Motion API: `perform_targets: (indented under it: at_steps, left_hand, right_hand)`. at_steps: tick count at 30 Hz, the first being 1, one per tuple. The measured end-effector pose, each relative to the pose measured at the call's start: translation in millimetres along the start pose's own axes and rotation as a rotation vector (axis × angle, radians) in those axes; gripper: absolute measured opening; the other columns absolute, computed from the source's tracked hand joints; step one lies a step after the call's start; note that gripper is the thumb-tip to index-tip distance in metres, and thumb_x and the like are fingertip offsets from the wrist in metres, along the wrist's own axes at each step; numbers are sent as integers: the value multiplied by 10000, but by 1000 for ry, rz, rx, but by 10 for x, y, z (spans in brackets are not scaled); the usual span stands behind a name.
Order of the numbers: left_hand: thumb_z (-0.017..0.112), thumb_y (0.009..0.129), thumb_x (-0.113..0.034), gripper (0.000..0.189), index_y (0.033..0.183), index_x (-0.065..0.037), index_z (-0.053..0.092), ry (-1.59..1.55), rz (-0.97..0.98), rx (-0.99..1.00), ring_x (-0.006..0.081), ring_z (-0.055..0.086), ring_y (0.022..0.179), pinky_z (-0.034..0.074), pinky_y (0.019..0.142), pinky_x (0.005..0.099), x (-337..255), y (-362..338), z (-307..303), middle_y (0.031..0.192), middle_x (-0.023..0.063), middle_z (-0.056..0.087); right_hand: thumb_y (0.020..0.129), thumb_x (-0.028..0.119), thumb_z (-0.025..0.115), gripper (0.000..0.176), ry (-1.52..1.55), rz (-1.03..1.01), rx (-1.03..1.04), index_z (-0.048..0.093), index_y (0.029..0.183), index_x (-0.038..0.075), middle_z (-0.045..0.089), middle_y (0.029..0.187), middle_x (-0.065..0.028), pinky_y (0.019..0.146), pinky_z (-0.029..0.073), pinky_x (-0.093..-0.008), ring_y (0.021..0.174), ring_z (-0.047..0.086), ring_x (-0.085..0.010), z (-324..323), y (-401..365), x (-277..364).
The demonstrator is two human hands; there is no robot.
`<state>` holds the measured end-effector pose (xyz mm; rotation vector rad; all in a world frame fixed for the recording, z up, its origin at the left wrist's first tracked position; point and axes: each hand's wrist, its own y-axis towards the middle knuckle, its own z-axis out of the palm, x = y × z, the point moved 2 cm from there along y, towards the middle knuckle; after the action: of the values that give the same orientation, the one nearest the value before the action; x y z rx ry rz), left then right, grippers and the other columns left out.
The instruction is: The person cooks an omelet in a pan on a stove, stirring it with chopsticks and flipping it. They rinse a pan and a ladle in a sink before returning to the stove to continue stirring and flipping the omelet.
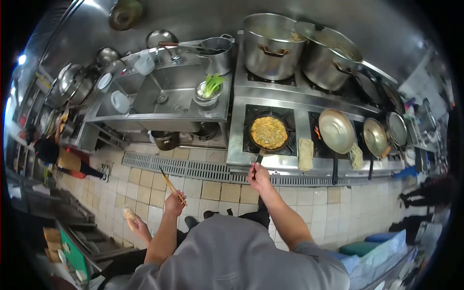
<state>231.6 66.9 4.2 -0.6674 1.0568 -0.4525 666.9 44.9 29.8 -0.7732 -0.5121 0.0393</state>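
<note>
Frying pan (269,133) of egg on the burner at frame centre, right hand (259,178) clenched on the end of its handle.

Left hand (174,204), lower left of centre, is closed around chopsticks (170,184), held well clear of the pan. Risks: the far-end grip gives little control, so a jerk could slide the egg over the rim onto the stove (235,140). Swinging right could knock the empty wok (337,130). Another person's hand (138,227) sits near the left elbow and could jog it.

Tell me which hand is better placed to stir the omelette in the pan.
Probably the left hand: it holds the chopsticks, while the right hand is on the pan handle.
</note>
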Motion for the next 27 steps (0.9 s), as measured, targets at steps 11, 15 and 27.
perform_targets:
  at_steps: [11, 15, 27]
  left_hand:
    - [545, 984, -196, 169, 1053, -67, 628, 637, -95, 61, 203, 664, 746, 534, 621, 342, 9, 314, 10, 876, 82, 669]
    - [574, 996, -256, 186, 1073, -92, 616, 783, -117, 119, 194, 651, 804, 524, 697, 374, 93, 194, 261, 899, 58, 658]
    - [550, 937, -187, 241, 1107, -23, 595, 865, -137, -186, 217, 659, 715, 498, 560, 353, 681, -268, 50, 912, 112, 665]
  right_hand:
    - [1014, 252, 545, 218, -507, -40, -88, 570, 869, 91, 537, 665, -6, 365, 329, -297, 460, 434, -111, -217, -341, 27]
    - [1023, 245, 539, 191, -536, -199, -255, 525, 993, 57, 569, 675, -14, 385, 365, -271, 467, 476, -121, -713, 6, 215]
    - [1043, 236, 519, 355, -700, -23, 35, 407, 1285, 1, 649, 727, -55, 481, 463, -301, 522, 562, -125, -992, -269, 584]
